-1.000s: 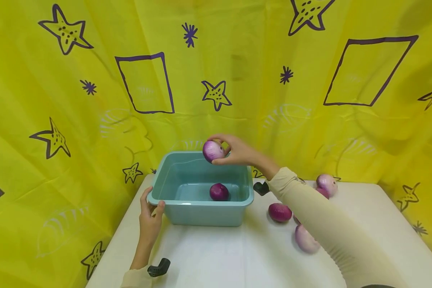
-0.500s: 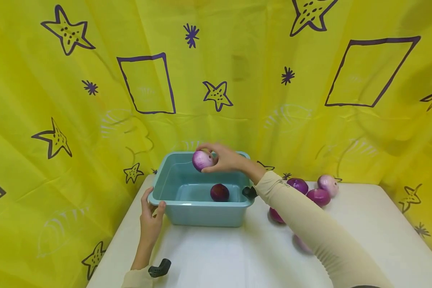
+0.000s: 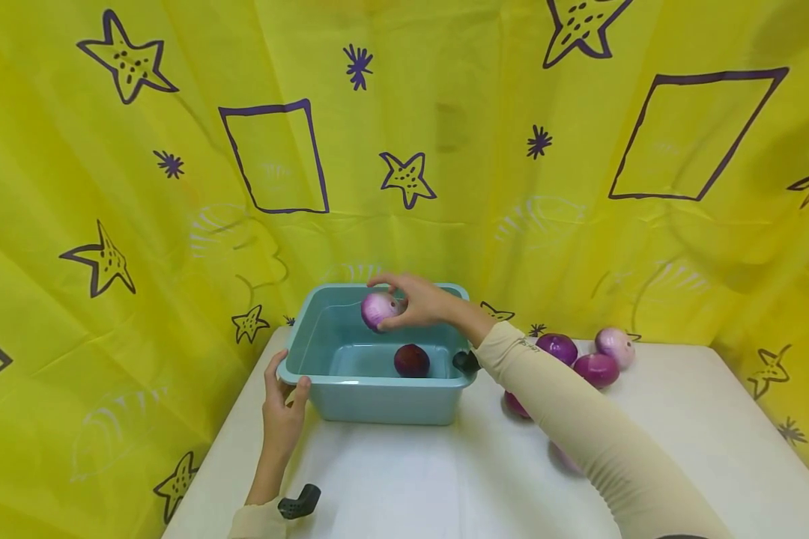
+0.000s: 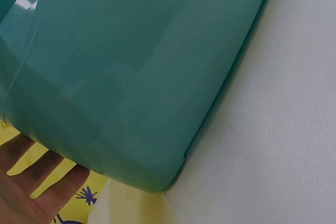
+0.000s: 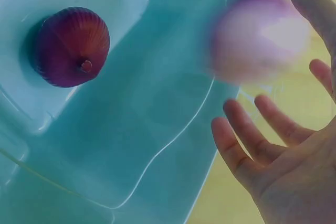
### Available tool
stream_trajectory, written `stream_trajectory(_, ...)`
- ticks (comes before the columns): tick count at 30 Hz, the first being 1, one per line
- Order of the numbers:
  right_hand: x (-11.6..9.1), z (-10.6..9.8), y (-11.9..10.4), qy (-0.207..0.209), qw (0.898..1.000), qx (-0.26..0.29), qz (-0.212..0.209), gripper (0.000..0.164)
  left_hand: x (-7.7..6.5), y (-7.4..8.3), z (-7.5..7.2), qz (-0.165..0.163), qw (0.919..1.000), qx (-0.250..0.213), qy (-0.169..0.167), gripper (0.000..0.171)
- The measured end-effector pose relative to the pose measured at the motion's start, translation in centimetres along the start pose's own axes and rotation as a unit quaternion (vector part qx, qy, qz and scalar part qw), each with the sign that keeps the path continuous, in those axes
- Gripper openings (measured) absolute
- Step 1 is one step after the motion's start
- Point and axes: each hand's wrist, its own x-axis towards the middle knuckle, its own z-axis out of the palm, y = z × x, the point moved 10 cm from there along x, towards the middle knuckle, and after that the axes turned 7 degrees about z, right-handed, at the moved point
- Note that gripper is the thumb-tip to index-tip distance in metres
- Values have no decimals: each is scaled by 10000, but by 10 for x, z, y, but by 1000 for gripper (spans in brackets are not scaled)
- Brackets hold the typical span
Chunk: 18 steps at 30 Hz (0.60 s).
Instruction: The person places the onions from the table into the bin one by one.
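A blue-green plastic basin (image 3: pixel 384 404) stands on the white table. Its front left corner is held by my left hand (image 3: pixel 282 419), with the thumb at the front and the fingers along the side; the left wrist view shows those fingers (image 4: pixel 58 184) against the outer wall. Over the basin, a pale purple onion (image 3: pixel 377 311) is in the air beside my right hand (image 3: pixel 425 301). In the right wrist view that onion is blurred and apart from the spread fingers (image 5: pixel 241 145). A dark red onion (image 5: pixel 72 46) lies on the basin's floor.
Right of the basin, several onions lie on the table, among them a purple onion (image 3: pixel 556 348), a red onion (image 3: pixel 596 370) and a pale onion (image 3: pixel 615 347). My right sleeve (image 3: pixel 566 427) hides part of the group. A yellow patterned curtain (image 3: pixel 404 90) hangs behind.
My right hand moved left and down over the basin with the pale onion, then its fingers spread and the onion came free, slightly lower. The left hand has stayed at the corner.
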Motion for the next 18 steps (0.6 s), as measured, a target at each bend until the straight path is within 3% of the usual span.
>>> stream_trajectory(11, -5, -5, 1, -34, 10000, 24, 5, 86, -1, 2, 0, 55, 9997, -235, 7, 63)
stream_trajectory(18, -17, -19, 5, 241, 9996, 104, -119, 84, -1, 1, -2, 120, 9999, -55, 39, 62)
